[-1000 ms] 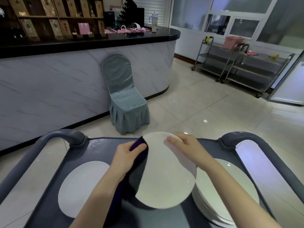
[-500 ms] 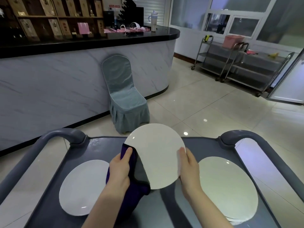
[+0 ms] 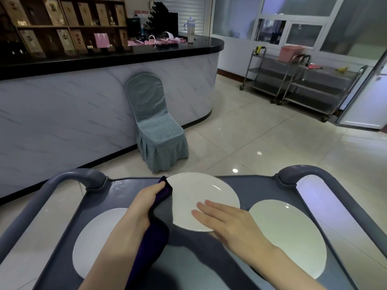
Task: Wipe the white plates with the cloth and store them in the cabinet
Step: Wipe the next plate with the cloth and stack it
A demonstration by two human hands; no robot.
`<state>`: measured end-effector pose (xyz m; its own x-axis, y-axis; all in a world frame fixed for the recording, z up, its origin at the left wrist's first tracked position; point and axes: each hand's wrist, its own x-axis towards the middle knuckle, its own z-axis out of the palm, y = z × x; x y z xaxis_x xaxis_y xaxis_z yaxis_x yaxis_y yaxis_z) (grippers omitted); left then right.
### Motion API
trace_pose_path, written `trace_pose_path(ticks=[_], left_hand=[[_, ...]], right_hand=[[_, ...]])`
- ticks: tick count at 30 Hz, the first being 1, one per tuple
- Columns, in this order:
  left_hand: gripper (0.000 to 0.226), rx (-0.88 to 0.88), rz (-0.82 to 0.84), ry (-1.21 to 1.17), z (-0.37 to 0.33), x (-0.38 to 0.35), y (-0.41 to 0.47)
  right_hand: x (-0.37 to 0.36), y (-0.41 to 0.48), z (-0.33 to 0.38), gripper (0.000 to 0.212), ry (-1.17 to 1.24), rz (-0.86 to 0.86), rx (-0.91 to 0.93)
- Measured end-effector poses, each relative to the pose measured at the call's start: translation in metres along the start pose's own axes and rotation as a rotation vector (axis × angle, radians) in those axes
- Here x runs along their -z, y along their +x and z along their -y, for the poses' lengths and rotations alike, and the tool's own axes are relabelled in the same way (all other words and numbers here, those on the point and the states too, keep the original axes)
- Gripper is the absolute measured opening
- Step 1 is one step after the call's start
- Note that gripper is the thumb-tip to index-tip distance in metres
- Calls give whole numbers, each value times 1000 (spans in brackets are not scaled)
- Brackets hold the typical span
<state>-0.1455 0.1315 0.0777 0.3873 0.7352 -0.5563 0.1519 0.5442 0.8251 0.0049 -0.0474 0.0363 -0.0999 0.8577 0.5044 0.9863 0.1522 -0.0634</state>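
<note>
Above the middle of the grey service cart point(image 3: 261, 189), a white plate point(image 3: 199, 195) is held face up, tilted slightly, its far edge reaching past the cart's far rim. The left hand point(image 3: 146, 206) grips a purple cloth point(image 3: 155, 233), with its fingers curled round the fabric and pressing a fold of it against the plate's left edge. The rest of the cloth hangs down along the left wrist and forearm. The right hand point(image 3: 230, 225) lies on the near right part of the same plate, its fingers point(image 3: 206, 208) straight and flat on the upper face. Its thumb is hidden, so I cannot tell whether it hooks beneath the rim.

Two more white plates rest on the cart. The left plate point(image 3: 98, 237) lies flat beside the left forearm. The right plate point(image 3: 293, 233) lies beyond the right wrist, partly covered by the arm. A rounded grey handle rises at each far corner of the cart.

Beyond the cart, a chair in a blue-grey cover point(image 3: 155, 126) stands on the tiled floor against a curved marble-fronted worktop point(image 3: 83, 101) with a black top. A lidded tumbler point(image 3: 191, 30) and some pink items stand on it. Steel trolleys point(image 3: 303, 80) line the far right wall, and a pink basket point(image 3: 290, 52) sits on one of them.
</note>
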Motion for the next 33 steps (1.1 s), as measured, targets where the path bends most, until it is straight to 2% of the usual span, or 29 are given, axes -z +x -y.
trace_pose_path(ticks=[2,4,5,6,8,11,13,15,18,22,24,29,31,33], left_hand=[[30,-6,58,-145,2,-6,-6],[32,-86,140,-162,10,-19,-14],[39,-118,189,-145,15,-28,-19],[48,-153,227,-121,22,-37,-19],[58,-395,247,57,31,-53,-20],[53,-871,155,378,39,-64,-25],[55,-1052,181,608,48,-68,-32],[56,-1160,236,789,59,-68,-33],[52,-1163,285,779,55,-62,-19],[52,-994,212,625,44,-53,6],[54,-1043,189,716,48,-54,0],[58,-1214,257,990,62,-61,-23],[56,-1253,245,981,57,-58,-17],[54,-1144,219,862,47,-56,-2]], right_hand=[[7,5,11,33,145,36,-177],[16,16,23,18,387,8,-384],[18,22,29,19,537,-40,-494],[19,28,34,32,692,-100,-608],[23,37,43,39,924,-183,-788],[28,50,46,30,1151,-309,-994],[28,56,38,33,1253,-391,-1109],[30,60,32,37,1316,-458,-1177],[30,57,36,32,1343,-486,-1230],[32,53,43,32,1343,-445,-1283],[34,54,39,34,1349,-479,-1293],[31,61,28,34,1351,-545,-1292],[30,61,31,33,1343,-520,-1287],[27,59,37,33,1324,-477,-1296]])
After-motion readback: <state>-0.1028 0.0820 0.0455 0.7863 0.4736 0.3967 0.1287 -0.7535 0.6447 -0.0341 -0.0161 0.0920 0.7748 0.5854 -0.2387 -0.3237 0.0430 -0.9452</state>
